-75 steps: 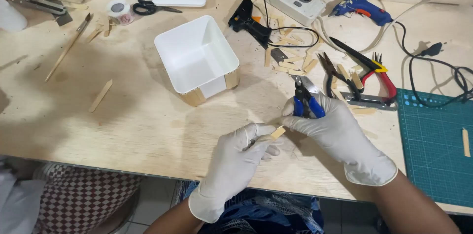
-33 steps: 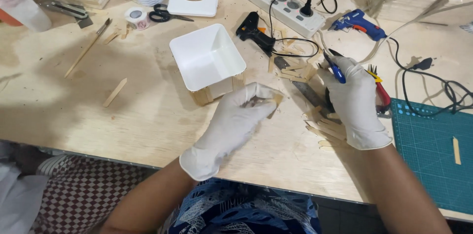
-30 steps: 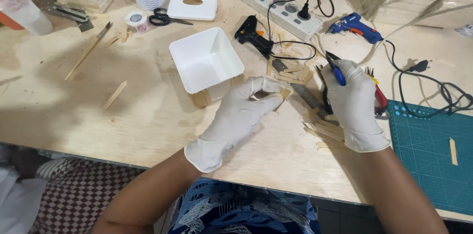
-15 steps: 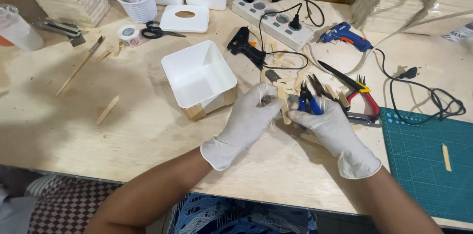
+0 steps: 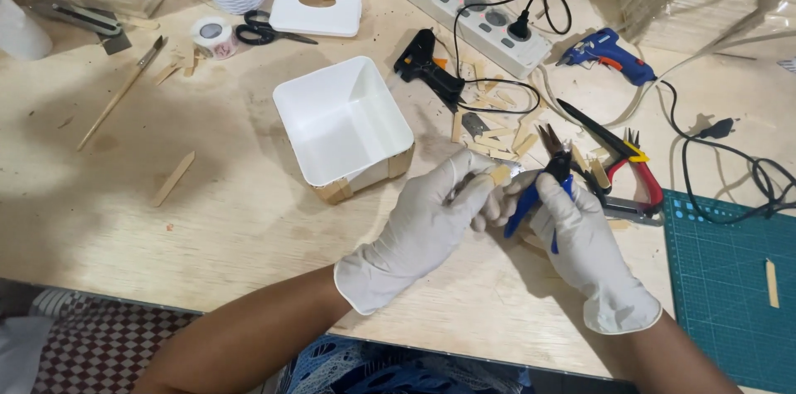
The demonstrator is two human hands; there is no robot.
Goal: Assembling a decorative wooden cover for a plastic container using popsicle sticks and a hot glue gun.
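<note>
Both hands wear white gloves and meet over the wooden table (image 5: 249, 220). My left hand (image 5: 431, 216) pinches a short flat wooden stick piece (image 5: 500, 173) at its fingertips. My right hand (image 5: 580, 236) grips blue-handled cutting pliers (image 5: 539, 187), whose jaws point up and away, just right of the stick piece. A white square plastic box (image 5: 344, 124), with wooden sticks glued along its lower edge, sits just left of my left hand.
Loose stick offcuts (image 5: 497, 133), a black glue gun (image 5: 427, 70), a blue glue gun (image 5: 609, 54) and a power strip (image 5: 481, 21) lie behind the hands. Red-handled pliers (image 5: 634, 174) and a green cutting mat (image 5: 738, 278) are at right. Scissors (image 5: 265, 29), tape (image 5: 214, 33), a white lid (image 5: 315, 8) at back left.
The hands came together: the right hand brought the blue pliers down next to the stick piece in the left hand. The camera also moved closer to the table.
</note>
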